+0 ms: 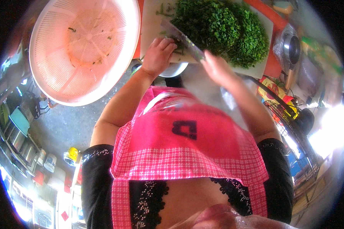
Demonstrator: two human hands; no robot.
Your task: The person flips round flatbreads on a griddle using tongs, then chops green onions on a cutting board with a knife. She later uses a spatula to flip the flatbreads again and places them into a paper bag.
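A large heap of chopped green leafy vegetable (222, 27), probably chives or scallions, covers much of a pale cutting board (150, 25). My right hand (218, 67) grips the handle of a wide-bladed kitchen knife (183, 38). The blade lies slantwise across the board along the left side of the heap, with green bits stuck to it. My left hand (159, 54) rests at the board's near edge, left of the blade, fingers bent over a few green stalks (179, 49). Whether the fingers press these stalks or just touch them is hard to tell.
A big pale plastic colander (86, 74) with a few green scraps stands left of the board. Below the board's near edge shows a white bowl (175, 70). On the right are a small pan (291, 50), plastic bags (315, 74) and a wire rack (292, 134).
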